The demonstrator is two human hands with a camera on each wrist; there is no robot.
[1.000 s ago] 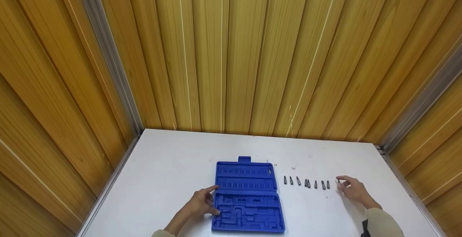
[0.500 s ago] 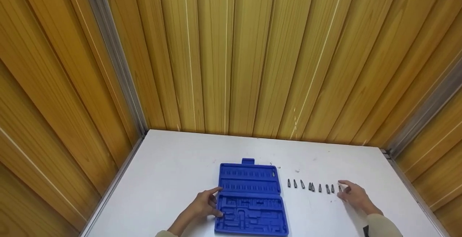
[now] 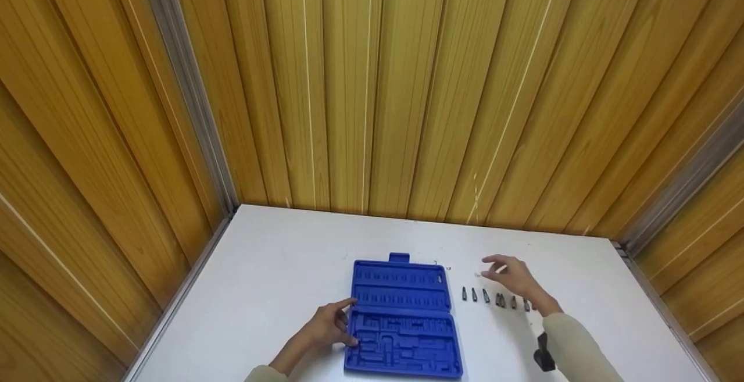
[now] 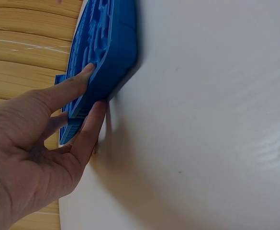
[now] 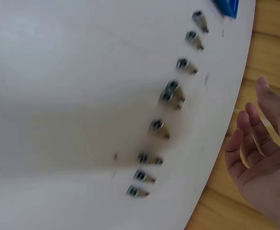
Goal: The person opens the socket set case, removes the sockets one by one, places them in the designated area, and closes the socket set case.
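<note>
An opened blue plastic tool case point(image 3: 401, 310), with moulded slots in both halves, lies on the white table. My left hand point(image 3: 327, 325) holds its left edge by the hinge, with the thumb point(image 4: 77, 86) on the rim and a finger point(image 4: 94, 127) against the outer wall. One small metal piece point(image 3: 440, 279) sits in the upper half's right end. To the right of the case, several short metal screwdriver bits point(image 5: 159, 128) lie in a row. Above and beyond that row is my right hand point(image 3: 512, 276), its fingers spread apart and holding nothing; its forearm hides the row's right end.
The white table point(image 3: 279, 266) backs onto a wood-patterned wall point(image 3: 383, 91), with similar walls at both sides. Metal posts point(image 3: 197, 91) stand at the corners. Small dark specks lie near the case's upper right corner.
My right hand has let go of a bit at the row's right end, then moved left and away over the row. My left hand has stayed at the case's edge.
</note>
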